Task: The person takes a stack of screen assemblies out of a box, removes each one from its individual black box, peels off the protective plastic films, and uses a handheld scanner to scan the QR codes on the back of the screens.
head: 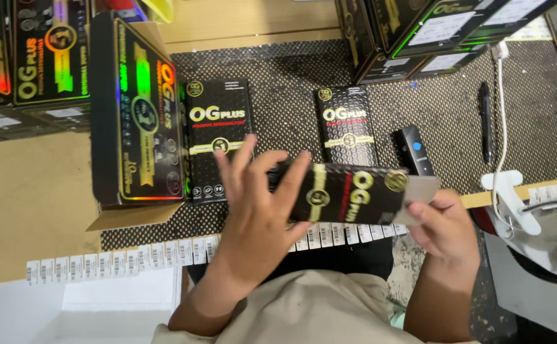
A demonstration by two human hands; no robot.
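Above the mat (pixel 272 70), both hands grip a black carton (pixel 348 193).

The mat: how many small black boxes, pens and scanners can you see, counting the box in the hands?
Small black boxes: 3, one held, two lying flat
Pens: 1
Scanners: 1
Total: 5
The left hand and right hand hold the one box.
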